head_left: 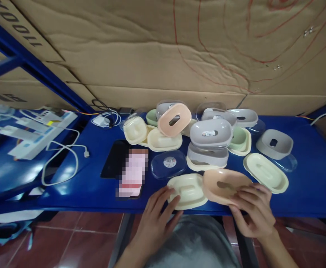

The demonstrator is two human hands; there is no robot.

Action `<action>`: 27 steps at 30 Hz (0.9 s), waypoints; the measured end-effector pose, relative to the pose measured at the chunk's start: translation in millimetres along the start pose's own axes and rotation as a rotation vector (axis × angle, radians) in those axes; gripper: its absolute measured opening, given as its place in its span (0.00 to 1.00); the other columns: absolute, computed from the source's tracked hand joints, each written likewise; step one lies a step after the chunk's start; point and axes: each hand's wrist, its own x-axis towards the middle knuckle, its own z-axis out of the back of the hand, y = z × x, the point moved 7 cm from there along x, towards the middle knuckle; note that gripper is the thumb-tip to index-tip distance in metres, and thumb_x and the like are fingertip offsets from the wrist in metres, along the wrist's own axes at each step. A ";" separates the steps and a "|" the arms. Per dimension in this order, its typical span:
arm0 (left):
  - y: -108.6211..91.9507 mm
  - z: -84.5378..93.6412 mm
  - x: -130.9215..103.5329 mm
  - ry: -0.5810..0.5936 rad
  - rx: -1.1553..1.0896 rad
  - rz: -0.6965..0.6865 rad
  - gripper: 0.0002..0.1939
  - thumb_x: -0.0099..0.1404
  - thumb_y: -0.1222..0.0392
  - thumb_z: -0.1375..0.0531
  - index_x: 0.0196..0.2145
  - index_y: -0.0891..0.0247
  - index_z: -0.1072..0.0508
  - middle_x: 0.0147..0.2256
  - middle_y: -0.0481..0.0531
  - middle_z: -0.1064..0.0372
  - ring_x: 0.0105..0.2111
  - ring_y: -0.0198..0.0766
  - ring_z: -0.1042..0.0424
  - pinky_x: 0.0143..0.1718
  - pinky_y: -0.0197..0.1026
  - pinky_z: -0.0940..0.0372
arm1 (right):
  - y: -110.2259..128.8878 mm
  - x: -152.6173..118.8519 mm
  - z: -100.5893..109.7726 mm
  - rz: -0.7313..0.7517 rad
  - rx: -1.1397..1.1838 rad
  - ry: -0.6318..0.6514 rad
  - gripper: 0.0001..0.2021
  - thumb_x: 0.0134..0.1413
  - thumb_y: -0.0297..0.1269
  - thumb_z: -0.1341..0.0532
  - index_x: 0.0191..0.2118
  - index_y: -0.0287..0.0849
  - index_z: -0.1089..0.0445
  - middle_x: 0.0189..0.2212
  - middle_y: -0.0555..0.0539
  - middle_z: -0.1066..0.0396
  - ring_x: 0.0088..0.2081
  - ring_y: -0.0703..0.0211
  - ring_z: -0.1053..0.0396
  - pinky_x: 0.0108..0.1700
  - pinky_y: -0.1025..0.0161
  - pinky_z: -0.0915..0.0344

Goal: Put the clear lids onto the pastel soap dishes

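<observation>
My right hand [253,212] grips the right end of a peach oval plastic shell with a slot in its base [217,178], the thumb at its near side and the fingers over it. The shell is tilted, and its left edge overlaps a cream oval tray [189,190] with a raised bar in the middle. My left hand [160,208] has its fingers apart, resting at the left rim of that tray. Beyond the tray lies a clear oval lid [169,164] with a round label.
Several grey shells [211,132], another peach shell [174,120] and cream trays [266,173] crowd the blue table's middle and right. A phone with a lit screen [133,171] lies on a black tablet-like slab [112,160]. A power strip [42,134] with white cables stands left.
</observation>
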 end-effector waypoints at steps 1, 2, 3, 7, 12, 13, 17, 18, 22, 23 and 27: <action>1.5 -0.8 -1.4 -0.002 -0.015 0.005 0.16 0.76 0.63 0.37 0.59 0.62 0.26 0.57 0.62 0.26 0.61 0.51 0.27 0.60 0.51 0.26 | 6.6 -0.1 -2.8 0.020 0.014 0.022 0.07 0.61 0.25 0.33 0.44 0.39 0.21 0.36 0.45 0.22 0.43 0.50 0.23 0.57 0.44 0.35; 4.0 -1.2 -2.7 -0.002 -0.024 0.018 0.16 0.76 0.63 0.37 0.60 0.62 0.27 0.57 0.62 0.26 0.60 0.51 0.26 0.59 0.51 0.25 | 13.1 0.7 -6.9 0.040 0.035 0.053 0.07 0.62 0.25 0.34 0.45 0.39 0.21 0.36 0.45 0.21 0.44 0.51 0.23 0.58 0.45 0.35; 6.9 -1.2 -3.7 -0.006 -0.028 0.034 0.17 0.76 0.62 0.37 0.61 0.61 0.27 0.58 0.62 0.27 0.59 0.50 0.25 0.58 0.51 0.23 | 19.2 2.4 -12.0 0.057 0.057 0.089 0.08 0.63 0.25 0.35 0.45 0.40 0.21 0.36 0.46 0.21 0.44 0.52 0.22 0.59 0.46 0.35; 16.9 0.9 -6.4 -0.025 -0.048 0.088 0.23 0.76 0.58 0.36 0.66 0.57 0.33 0.63 0.63 0.33 0.57 0.50 0.23 0.54 0.50 0.20 | 36.0 15.1 -37.8 0.105 0.102 0.239 0.11 0.67 0.25 0.38 0.49 0.44 0.22 0.40 0.48 0.18 0.47 0.56 0.22 0.64 0.50 0.34; 19.4 -0.7 -7.5 0.041 -0.067 0.084 0.24 0.78 0.57 0.39 0.69 0.53 0.34 0.68 0.65 0.42 0.60 0.50 0.25 0.54 0.50 0.19 | 45.8 26.6 -63.1 0.150 0.170 0.347 0.12 0.70 0.26 0.40 0.52 0.43 0.23 0.47 0.48 0.18 0.53 0.57 0.23 0.68 0.52 0.32; 18.7 -0.5 -7.2 0.053 -0.059 0.074 0.24 0.78 0.57 0.39 0.68 0.53 0.33 0.68 0.65 0.42 0.62 0.52 0.26 0.55 0.52 0.20 | 47.0 27.2 -65.9 0.159 0.177 0.358 0.13 0.69 0.25 0.41 0.52 0.43 0.23 0.48 0.48 0.18 0.53 0.58 0.23 0.68 0.52 0.31; 15.1 3.3 -2.8 0.059 -0.057 0.035 0.23 0.77 0.50 0.37 0.64 0.58 0.31 0.68 0.66 0.40 0.67 0.58 0.32 0.61 0.58 0.25 | 50.0 26.3 -69.7 0.189 0.168 0.374 0.11 0.70 0.25 0.41 0.50 0.41 0.22 0.47 0.47 0.18 0.52 0.57 0.23 0.70 0.51 0.31; 14.7 4.0 -1.3 0.058 -0.064 0.032 0.22 0.77 0.49 0.37 0.63 0.60 0.30 0.67 0.67 0.39 0.66 0.57 0.31 0.61 0.56 0.24 | 50.6 25.6 -70.0 0.195 0.164 0.379 0.11 0.70 0.25 0.41 0.49 0.40 0.22 0.47 0.47 0.18 0.52 0.56 0.23 0.70 0.50 0.31; 14.3 3.1 2.2 0.063 -0.067 0.032 0.19 0.77 0.51 0.37 0.60 0.62 0.29 0.65 0.68 0.35 0.64 0.55 0.28 0.59 0.54 0.23 | 52.2 21.3 -72.4 0.213 0.145 0.401 0.09 0.70 0.25 0.39 0.49 0.39 0.22 0.47 0.45 0.19 0.53 0.54 0.23 0.69 0.48 0.30; 14.0 2.0 2.0 0.063 -0.061 0.028 0.19 0.77 0.52 0.37 0.60 0.62 0.29 0.64 0.68 0.35 0.64 0.55 0.28 0.59 0.55 0.23 | 52.6 20.0 -73.3 0.219 0.138 0.405 0.09 0.69 0.25 0.38 0.49 0.39 0.22 0.47 0.45 0.19 0.53 0.54 0.23 0.69 0.48 0.29; 11.0 -1.6 -2.7 0.046 0.007 -0.018 0.18 0.77 0.56 0.37 0.61 0.62 0.29 0.65 0.69 0.35 0.64 0.57 0.29 0.58 0.56 0.23 | 53.7 17.5 -76.4 0.236 0.131 0.418 0.11 0.67 0.23 0.38 0.49 0.41 0.22 0.47 0.46 0.19 0.52 0.55 0.22 0.69 0.48 0.28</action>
